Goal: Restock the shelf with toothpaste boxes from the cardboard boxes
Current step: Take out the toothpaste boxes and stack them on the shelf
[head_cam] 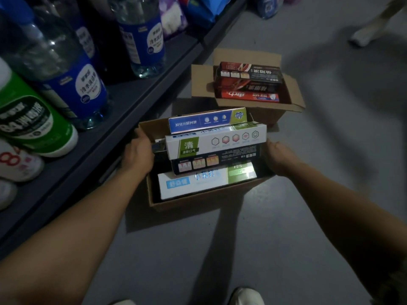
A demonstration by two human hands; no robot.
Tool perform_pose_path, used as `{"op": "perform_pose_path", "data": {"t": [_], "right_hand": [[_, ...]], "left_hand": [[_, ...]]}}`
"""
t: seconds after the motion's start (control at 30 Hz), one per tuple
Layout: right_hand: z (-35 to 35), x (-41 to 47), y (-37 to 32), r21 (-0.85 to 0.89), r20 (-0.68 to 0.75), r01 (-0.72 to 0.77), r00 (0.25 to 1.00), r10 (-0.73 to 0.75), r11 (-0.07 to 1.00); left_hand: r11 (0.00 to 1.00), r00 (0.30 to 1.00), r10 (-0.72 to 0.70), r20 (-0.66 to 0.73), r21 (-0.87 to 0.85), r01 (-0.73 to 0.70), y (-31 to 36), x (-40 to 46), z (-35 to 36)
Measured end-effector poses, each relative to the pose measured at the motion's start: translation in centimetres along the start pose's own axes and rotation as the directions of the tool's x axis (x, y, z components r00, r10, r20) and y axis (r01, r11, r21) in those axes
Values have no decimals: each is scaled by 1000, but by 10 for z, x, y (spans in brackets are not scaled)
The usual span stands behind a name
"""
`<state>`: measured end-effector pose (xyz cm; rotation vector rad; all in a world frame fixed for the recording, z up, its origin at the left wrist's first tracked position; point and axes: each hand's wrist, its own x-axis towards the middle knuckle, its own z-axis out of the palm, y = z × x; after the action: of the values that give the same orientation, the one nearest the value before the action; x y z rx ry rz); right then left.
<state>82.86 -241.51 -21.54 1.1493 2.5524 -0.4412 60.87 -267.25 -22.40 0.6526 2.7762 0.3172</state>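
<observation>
A near cardboard box [198, 202] sits on the grey floor, stacked with several toothpaste boxes: a blue one [207, 121] on top, a white and green one [215, 139], a dark one [215, 160] and a white one [193, 183] below. My left hand [137, 150] grips the box's left wall. My right hand [278, 156] grips its right wall. Behind it stands a second cardboard box [259, 113] with red and dark toothpaste boxes [248, 82]. The dark shelf [110, 119] runs along the left.
The shelf holds large water bottles with blue labels [88, 84], a green and white bottle [35, 126] and white bottles at the lower left. Packaged goods sit farther back. Another person's leg and shoe [363, 36] are at the top right. My shoe [246, 296] shows at the bottom.
</observation>
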Motion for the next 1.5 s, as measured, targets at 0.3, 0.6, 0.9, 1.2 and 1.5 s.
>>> {"op": "perform_pose_path", "data": {"t": [0.3,0.6,0.9,1.2,1.5], "right_hand": [[-13,-10,8,-63,-45,13,999,-15,998],[-101,-13,-3,-63,-332,182,923,-192,981],[-133,3,-82,79,-1,466,884,-468,881],[-113,28,-94,108,349,360,859,-375,927],[-104,35,-99,-2,264,415,877,-400,910]], "left_hand": [[992,990,127,54,20,-128,1,20,-24],[969,970,243,-16,-34,-243,35,11,-107],[937,937,349,16,-20,-348,57,5,-132],[930,927,367,82,-23,-366,38,11,-128],[934,925,356,134,-32,-355,31,9,-127]]}}
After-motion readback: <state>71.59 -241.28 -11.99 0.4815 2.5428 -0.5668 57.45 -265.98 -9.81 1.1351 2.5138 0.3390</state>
